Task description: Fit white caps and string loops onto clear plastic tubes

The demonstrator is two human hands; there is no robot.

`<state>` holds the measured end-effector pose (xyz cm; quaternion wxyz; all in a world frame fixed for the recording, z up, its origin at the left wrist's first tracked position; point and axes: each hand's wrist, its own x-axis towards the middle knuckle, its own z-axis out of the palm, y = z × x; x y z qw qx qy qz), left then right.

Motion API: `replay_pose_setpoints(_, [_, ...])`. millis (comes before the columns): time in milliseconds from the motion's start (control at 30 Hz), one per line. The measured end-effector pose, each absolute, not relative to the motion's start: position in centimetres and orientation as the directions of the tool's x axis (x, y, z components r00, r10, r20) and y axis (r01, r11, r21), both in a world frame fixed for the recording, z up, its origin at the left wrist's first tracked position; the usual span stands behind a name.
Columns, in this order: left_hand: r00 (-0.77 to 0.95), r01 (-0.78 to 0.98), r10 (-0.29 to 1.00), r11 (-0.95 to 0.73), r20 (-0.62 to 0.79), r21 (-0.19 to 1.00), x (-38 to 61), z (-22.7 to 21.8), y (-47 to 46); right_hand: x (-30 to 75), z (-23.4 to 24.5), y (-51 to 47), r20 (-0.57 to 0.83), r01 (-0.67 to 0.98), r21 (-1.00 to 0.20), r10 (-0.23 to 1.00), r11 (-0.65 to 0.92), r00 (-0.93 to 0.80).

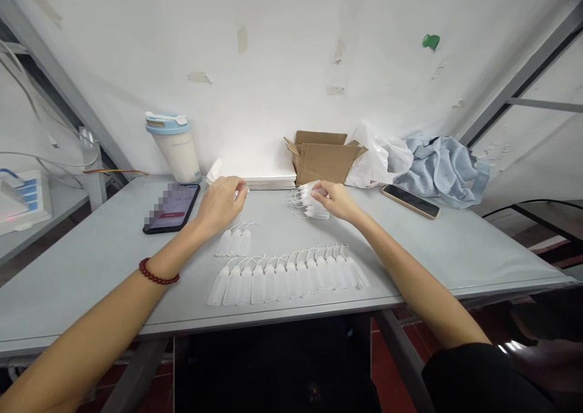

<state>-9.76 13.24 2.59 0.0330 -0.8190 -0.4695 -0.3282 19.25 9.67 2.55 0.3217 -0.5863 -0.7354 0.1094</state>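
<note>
My left hand (221,203) reaches over the grey table (91,267), fingers curled round a small white piece that I cannot name. A red bead bracelet (157,274) circles that wrist. My right hand (334,199) pinches a loose bundle of small white packets with strings (306,205) lying on the table. Nearer to me, several such white packets (286,274) lie side by side in a long row. A short row of three packets (234,240) lies just behind it, under my left hand.
A phone with a lit screen (172,208) lies left of my left hand, beside a pale cup with a blue lid (175,147). At the back stand an open cardboard box (323,157), a white plastic bag (380,158) and blue cloth (441,167). A second phone (410,201) lies right.
</note>
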Motion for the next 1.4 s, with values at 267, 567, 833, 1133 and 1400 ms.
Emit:
replay_pose_setpoints(267, [0.199, 0.938, 0.930, -0.272, 0.309, 0.213, -12.7, 4.4, 15.0, 20.5, 3.3, 9.5, 0.197, 0.875, -0.371, 0.947, 0.311, -0.253])
replay_pose_setpoints(567, [0.277, 0.949, 0.960, -0.280, 0.037, 0.148, -14.8, 4.4, 16.5, 20.7, 3.1, 9.4, 0.213, 0.908, -0.201, 0.921, 0.368, -0.326])
replay_pose_setpoints(833, [0.287, 0.957, 0.952, -0.279, -0.111, 0.079, -13.5, 4.5, 15.8, 19.4, 3.3, 8.6, 0.325, 0.866, -0.230, 0.874, 0.443, -0.361])
replay_pose_setpoints(1133, [0.279, 0.960, 0.948, -0.270, -0.150, 0.081, -12.7, 4.5, 15.3, 13.4, 4.2, 6.8, 0.206, 0.560, -0.620, 0.803, 0.550, -0.560])
replay_pose_setpoints(1400, [0.320, 0.945, 0.937, -0.306, -0.139, 0.113, -12.3, 4.3, 14.9, 7.5, 4.2, 7.1, -0.137, 0.540, -0.555, 0.571, 0.633, -0.810])
